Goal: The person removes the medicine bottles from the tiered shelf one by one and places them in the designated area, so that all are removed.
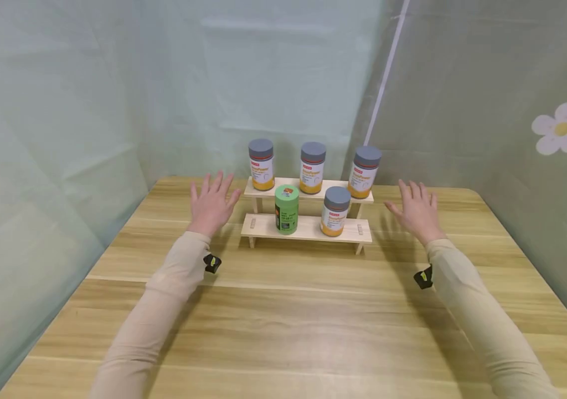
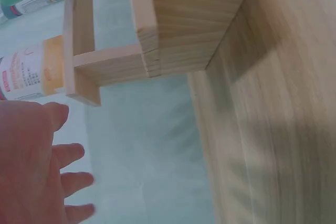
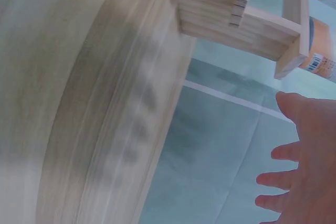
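Flanking the rack (image 1: 309, 227) across side gaps, left hand (image 1: 212, 208) and right hand (image 1: 420, 215) spread wide

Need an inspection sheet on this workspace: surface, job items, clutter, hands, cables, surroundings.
Surface: wood-grain table.
Job's things: two-tier wooden stand; three grey-lidded jars on its upper tier; green jar and fourth grey-lidded jar on its lower tier.
Clutter: nothing seen.
Hands: left hand left of stand, right hand right of it; fingers extended, both holding nothing.
Cables: nothing seen.
Surroundings: pale fabric backdrop, white flower motif at right.
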`<state>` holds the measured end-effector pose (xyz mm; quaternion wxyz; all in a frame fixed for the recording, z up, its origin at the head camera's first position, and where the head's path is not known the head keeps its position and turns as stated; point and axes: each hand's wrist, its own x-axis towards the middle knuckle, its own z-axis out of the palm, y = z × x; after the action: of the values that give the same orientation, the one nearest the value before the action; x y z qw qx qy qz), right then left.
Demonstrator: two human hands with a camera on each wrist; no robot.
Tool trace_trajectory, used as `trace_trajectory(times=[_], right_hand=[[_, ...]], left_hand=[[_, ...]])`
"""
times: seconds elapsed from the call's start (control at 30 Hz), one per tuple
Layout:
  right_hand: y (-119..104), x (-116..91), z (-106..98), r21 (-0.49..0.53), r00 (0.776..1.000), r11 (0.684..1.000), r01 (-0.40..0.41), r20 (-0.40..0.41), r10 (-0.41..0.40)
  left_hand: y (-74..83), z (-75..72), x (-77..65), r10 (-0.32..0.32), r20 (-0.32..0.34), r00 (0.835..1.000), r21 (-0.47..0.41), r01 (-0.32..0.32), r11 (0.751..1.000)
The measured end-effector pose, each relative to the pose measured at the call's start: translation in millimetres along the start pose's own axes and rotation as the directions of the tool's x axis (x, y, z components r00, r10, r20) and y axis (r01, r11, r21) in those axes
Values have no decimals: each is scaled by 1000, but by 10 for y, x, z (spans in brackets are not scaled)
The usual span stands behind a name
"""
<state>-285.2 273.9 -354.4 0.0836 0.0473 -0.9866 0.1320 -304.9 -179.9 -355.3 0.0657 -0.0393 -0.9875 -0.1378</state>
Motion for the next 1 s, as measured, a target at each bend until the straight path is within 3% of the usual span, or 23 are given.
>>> trace_trajectory(times=[0.27,0.4,0.6,0.77,0.9,1.0], right_hand=[[3,-11,-69,75,998,997,-15,-53,19],[2,-14,-110,143,997,989,-34,-66,44],[-61,-39,-182,239,991,968,-72,-91,96],[-118,-58,-199,284,986,956,-77,-124,116],[-150,-60,-188,352,984,934,-55,-139,110],[-164,-38,-172,433,981,901,-19,-166,100]], left_hand=[[-11,-49,-15,-79,75,994,-124,87,988],[-35,-90,-49,-68,150,986,-270,108,957],[-45,-145,-121,-27,316,948,-398,158,904],[-47,-61,-116,18,394,919,-464,181,867],[-33,17,-82,61,405,912,-456,143,879],[-16,49,-55,80,405,911,-436,116,892]])
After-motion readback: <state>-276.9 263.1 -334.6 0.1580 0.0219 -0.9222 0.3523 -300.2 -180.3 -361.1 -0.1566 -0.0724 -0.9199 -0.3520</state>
